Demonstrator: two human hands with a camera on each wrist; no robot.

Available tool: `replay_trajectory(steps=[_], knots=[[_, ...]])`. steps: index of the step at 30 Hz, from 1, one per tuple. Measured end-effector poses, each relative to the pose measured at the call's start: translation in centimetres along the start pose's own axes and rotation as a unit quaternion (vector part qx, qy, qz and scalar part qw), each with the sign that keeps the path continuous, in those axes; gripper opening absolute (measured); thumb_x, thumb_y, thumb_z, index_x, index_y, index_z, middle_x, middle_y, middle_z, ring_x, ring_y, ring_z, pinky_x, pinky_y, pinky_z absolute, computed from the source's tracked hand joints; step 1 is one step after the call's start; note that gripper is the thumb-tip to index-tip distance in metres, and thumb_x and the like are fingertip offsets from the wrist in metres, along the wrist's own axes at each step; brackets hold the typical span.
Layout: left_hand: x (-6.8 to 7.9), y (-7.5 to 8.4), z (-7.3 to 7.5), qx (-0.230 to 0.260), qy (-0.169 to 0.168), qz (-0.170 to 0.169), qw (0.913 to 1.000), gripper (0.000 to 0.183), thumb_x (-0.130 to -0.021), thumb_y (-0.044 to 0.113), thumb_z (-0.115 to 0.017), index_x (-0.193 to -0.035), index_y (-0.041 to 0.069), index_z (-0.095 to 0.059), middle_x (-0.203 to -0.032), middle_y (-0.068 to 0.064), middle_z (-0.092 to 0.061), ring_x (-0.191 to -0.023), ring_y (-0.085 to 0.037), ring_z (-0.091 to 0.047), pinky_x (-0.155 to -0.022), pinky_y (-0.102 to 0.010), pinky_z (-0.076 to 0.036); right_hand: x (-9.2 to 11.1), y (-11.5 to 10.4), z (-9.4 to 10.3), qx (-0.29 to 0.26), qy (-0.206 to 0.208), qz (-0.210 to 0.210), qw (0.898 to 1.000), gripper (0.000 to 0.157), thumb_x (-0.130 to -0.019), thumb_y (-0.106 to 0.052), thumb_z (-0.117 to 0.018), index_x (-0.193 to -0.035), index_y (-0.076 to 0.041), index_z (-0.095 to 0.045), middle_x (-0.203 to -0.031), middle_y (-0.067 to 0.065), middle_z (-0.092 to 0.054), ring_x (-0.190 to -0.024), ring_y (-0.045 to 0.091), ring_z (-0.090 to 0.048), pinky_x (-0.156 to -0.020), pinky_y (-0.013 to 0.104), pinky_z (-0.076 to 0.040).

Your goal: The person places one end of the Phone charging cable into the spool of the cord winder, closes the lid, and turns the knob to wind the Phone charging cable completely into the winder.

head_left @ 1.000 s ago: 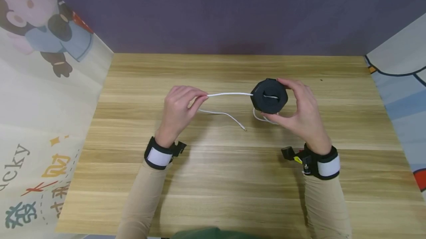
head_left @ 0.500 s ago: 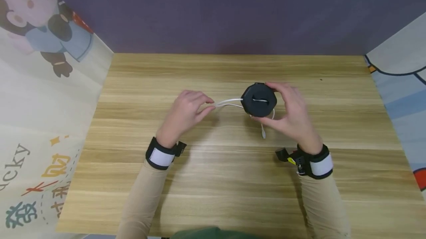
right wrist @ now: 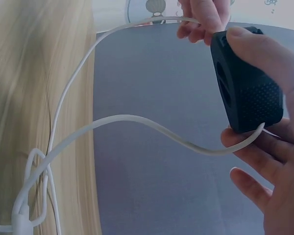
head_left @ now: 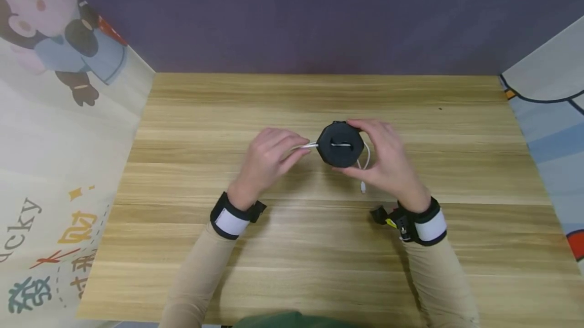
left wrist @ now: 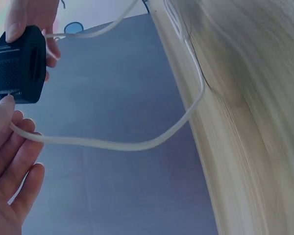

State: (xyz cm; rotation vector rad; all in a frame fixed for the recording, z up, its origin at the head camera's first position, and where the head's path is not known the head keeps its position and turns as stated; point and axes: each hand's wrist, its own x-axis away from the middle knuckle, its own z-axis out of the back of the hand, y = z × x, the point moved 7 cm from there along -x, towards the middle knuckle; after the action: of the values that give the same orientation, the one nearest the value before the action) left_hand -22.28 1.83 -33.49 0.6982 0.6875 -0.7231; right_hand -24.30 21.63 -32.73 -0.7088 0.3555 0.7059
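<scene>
My right hand grips a black octagonal cable winder by its edge, thumb on one side and fingers on the other. A short piece of white cable shows in the slot on its face. At the winder's left side, my left hand pinches the white cable between thumb and fingertips, close to where it enters the case. In the right wrist view the other length of cable leaves the winder beside my fingers and drops to the table. A white plug hangs below the winder in the head view.
The wood-grain table lies under both hands. A dark grey-blue panel stands along its back edge. Printed sheets with cartoon figures flank it, the left one and the right one.
The winder and my right hand have moved left and slightly nearer. My left hand has moved right, from pinching the stretched cable to pinching it beside the winder. The free cable on the left has shortened.
</scene>
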Motion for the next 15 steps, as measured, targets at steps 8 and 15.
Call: replay_trajectory(steps=[8,15], knots=[[-0.04,0.43,0.03,0.008,0.016,-0.003,0.9998,0.012,-0.082,0.019,-0.072,-0.087,0.008,-0.073,-0.082,-0.001,-0.072,-0.078,-0.011,-0.062,-0.074,-0.03,-0.051,0.18,-0.17,0.0,-0.003,0.001,0.008,1.0,0.091,-0.053,-0.035,-0.087,-0.13,-0.003,-0.053,-0.122,0.012,-0.061,-0.111,0.025,-0.052,-0.096,0.049,-0.039],[0.0,0.35,0.15,0.002,0.018,-0.004,0.9998,0.012,-0.083,0.02,-0.07,-0.086,0.008,-0.074,-0.082,-0.001,-0.072,-0.077,-0.011,-0.063,-0.074,-0.03,-0.051,0.2,-0.21,0.18,-0.002,-0.002,0.008,1.0,0.091,-0.051,-0.031,-0.088,-0.13,-0.003,-0.053,-0.123,0.012,-0.06,-0.111,0.025,-0.052,-0.098,0.05,-0.037]])
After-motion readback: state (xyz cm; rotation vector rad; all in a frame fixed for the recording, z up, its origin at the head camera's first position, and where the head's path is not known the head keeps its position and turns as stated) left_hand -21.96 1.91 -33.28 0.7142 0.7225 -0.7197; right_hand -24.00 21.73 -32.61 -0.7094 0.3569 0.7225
